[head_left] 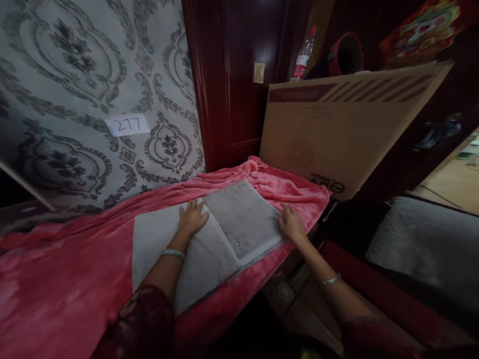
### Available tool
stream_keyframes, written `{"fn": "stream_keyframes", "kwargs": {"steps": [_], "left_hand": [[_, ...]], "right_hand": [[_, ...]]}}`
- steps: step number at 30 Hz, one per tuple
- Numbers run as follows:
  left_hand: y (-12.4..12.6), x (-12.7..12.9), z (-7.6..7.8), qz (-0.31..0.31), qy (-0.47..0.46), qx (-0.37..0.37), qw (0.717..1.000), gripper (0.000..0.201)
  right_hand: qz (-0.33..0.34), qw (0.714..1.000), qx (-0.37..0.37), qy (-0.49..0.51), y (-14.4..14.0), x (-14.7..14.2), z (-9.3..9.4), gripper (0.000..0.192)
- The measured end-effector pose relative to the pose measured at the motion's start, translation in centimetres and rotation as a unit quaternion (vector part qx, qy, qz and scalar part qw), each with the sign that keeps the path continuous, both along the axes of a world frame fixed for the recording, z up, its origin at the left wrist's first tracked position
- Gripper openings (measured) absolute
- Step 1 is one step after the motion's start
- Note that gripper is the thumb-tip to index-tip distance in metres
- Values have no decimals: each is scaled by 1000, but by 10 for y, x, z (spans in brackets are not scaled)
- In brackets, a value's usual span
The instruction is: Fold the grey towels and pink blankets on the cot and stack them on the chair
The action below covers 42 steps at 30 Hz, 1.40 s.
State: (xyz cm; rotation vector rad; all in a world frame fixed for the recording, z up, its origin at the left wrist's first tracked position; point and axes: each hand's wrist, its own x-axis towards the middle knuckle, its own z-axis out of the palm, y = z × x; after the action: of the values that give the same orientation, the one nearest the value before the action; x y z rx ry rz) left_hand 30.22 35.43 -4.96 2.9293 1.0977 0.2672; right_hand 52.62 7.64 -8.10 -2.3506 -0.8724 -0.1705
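Two grey, flat, square-cornered pieces that look like soft fabric lie side by side on a pink plush blanket (56, 279). My left hand (192, 218) rests with fingers spread on the left grey piece (209, 264), close to the seam between the two. At the right edge of the right grey piece (243, 219), my right hand (292, 224) lies with its fingers stretched out, thumb on the grey piece and the other fingers over the blanket. A small dark emblem marks the right piece near its lower side. Whether the two pieces are joined, I cannot tell.
Behind the blanket stands a large cardboard box (322, 124), with a red-capped bottle (302, 57) at its upper left. Patterned wallpaper bears a paper label (127, 124) reading 277. To the right is a grey fluffy cushion (426, 244). The blanket's front edge drops toward the floor.
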Motion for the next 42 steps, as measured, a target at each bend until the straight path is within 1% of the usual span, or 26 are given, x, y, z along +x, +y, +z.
{"fn": "stream_keyframes", "kwargs": {"steps": [1, 3, 5, 7, 9, 11, 13, 16, 17, 18, 19, 20, 22, 23, 24, 25, 26, 27, 29, 30, 31, 32, 34, 37, 39, 42], "left_hand": [[-3, -1, 4, -6, -9, 11, 1000, 57], [-12, -3, 13, -21, -19, 24, 999, 49], [-23, -7, 19, -32, -19, 20, 999, 44], [-38, -14, 20, -39, -13, 14, 999, 44], [-56, -22, 13, -56, 9, 0, 998, 56], [-74, -30, 1, -80, 37, -29, 996, 70], [-88, -38, -12, -92, 47, -54, 993, 74], [-95, -42, -23, -94, 19, -78, 992, 72], [-94, -41, -23, -95, 2, -101, 990, 71], [-90, -40, -21, -92, -34, -148, 984, 71], [-85, -39, -17, -85, -83, -211, 970, 70], [-78, -38, -12, -76, -137, -279, 947, 68], [-61, -39, 2, -53, -234, -391, 888, 61], [-51, -42, 9, -43, -267, -424, 864, 59], [-42, -46, 16, -35, -288, -441, 849, 60], [-33, -52, 21, -29, -297, -450, 842, 64], [-25, -58, 26, -21, -312, -466, 828, 68], [-18, -66, 29, -10, -334, -490, 805, 70], [-9, -80, 30, 15, -395, -547, 738, 68], [-7, -86, 28, 29, -427, -568, 703, 63], [-7, -90, 26, 43, -455, -579, 676, 57], [-7, -94, 22, 57, -474, -578, 661, 51], [-9, -97, 15, 75, -489, -553, 670, 42], [-11, -91, 11, 91, -500, -515, 690, 43], [-9, -83, 13, 101, -508, -488, 703, 45], [-1, -73, 21, 123, -520, -434, 725, 45]], "right_hand": [[-15, 999, -25, 18, -4, 8, -1, 58], [-18, 996, -56, 61, -9, 17, -3, 57], [-7, 994, -60, 94, -11, 23, -4, 50], [0, 992, -51, 115, -12, 27, -4, 42], [3, 990, -38, 138, -14, 31, -3, 36], [5, 985, -16, 169, -16, 33, -2, 29], [14, 979, 13, 204, -18, 31, -2, 25], [38, 968, 60, 242, -13, 22, 4, 28], [48, 965, 77, 247, -7, 16, 9, 29], [59, 962, 96, 248, 2, 9, 18, 28], [74, 960, 115, 244, 12, -1, 28, 28], [95, 959, 131, 233, 25, -13, 41, 27], [151, 959, 145, 191, 52, -47, 68, 26], [189, 960, 133, 157, 66, -69, 81, 27], [214, 962, 117, 123, 77, -93, 92, 29], [247, 960, 96, 93, 87, -118, 99, 32], [277, 956, 75, 61, 93, -144, 103, 35], [317, 947, 51, 29, 97, -169, 104, 37], [384, 923, -11, -17, 96, -214, 95, 36], [409, 911, -40, -27, 93, -232, 87, 35], [424, 903, -61, -33, 90, -246, 78, 34], [432, 898, -76, -36, 85, -256, 69, 34], [430, 898, -86, -40, 77, -268, 52, 36], [408, 908, -84, -50, 69, -268, 35, 43], [405, 909, -80, -62, 66, -262, 32, 40], [414, 904, -65, -88, 66, -257, 38, 32]]}}
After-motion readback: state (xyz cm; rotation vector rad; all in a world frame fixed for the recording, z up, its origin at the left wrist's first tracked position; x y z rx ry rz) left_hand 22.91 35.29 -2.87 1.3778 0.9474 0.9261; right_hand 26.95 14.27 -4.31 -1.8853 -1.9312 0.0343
